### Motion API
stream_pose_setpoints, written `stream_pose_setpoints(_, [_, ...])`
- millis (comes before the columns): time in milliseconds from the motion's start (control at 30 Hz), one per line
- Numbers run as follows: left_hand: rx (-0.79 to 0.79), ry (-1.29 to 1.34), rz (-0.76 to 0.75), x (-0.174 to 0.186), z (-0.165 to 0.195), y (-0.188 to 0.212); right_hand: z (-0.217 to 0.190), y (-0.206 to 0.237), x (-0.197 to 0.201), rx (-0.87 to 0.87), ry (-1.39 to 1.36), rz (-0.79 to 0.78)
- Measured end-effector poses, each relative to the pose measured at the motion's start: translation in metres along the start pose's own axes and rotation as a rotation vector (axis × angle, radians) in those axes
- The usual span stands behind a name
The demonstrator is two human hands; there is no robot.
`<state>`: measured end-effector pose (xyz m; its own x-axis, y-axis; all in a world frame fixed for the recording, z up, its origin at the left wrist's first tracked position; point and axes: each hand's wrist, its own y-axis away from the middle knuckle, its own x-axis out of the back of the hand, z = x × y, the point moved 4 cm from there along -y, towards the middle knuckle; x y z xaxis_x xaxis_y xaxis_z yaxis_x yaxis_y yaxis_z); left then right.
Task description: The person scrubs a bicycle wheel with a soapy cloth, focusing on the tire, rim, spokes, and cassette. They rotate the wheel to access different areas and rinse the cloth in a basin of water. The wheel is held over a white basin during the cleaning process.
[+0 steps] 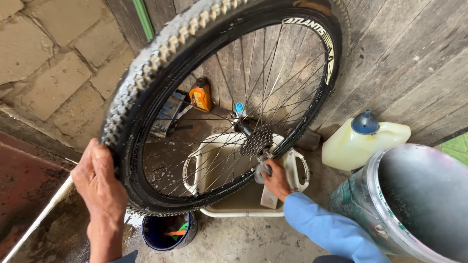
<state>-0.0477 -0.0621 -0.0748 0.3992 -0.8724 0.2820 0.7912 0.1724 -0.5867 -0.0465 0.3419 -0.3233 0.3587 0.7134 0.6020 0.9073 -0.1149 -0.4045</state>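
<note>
A bicycle wheel with a knobby black tyre [146, 68] stands upright over a cream plastic basin [292, 165]. My left hand [100, 182] grips the tyre at its lower left edge. My right hand [275, 179], in a light blue sleeve, holds a brush [265, 170] up against the sprocket cassette [257, 140] at the hub. Wet drops cling to the spokes and rim. The brush head is partly hidden behind the spokes.
A pale jug with a blue cap [365, 139] stands by the wooden wall. A large metal bucket [419, 199] sits at the right. A small dark blue tub [168, 231] lies under the wheel. An orange bottle [201, 95] stands behind the spokes. The concrete floor is wet.
</note>
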Motion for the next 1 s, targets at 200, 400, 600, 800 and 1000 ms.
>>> stream_pose_setpoints(200, [-0.028, -0.049, 0.023, 0.003, 0.003, -0.001, 0.008, 0.011, -0.015, -0.261, -0.006, -0.062])
stream_pose_setpoints(400, [-0.006, -0.076, 0.036, 0.004, 0.003, -0.002, -0.011, 0.020, -0.047, -0.093, -0.090, -0.101])
stream_pose_setpoints(600, [0.010, -0.080, 0.031, 0.005, 0.005, -0.001, -0.004, 0.014, -0.044, -0.203, -0.127, -0.080])
stream_pose_setpoints(800, [0.037, -0.055, 0.036, 0.002, 0.009, 0.000, -0.018, 0.017, -0.038, -0.207, -0.133, -0.128])
stream_pose_setpoints(1000, [0.019, -0.038, 0.035, 0.005, 0.015, 0.003, -0.056, 0.023, -0.025, -0.011, -0.269, -0.054])
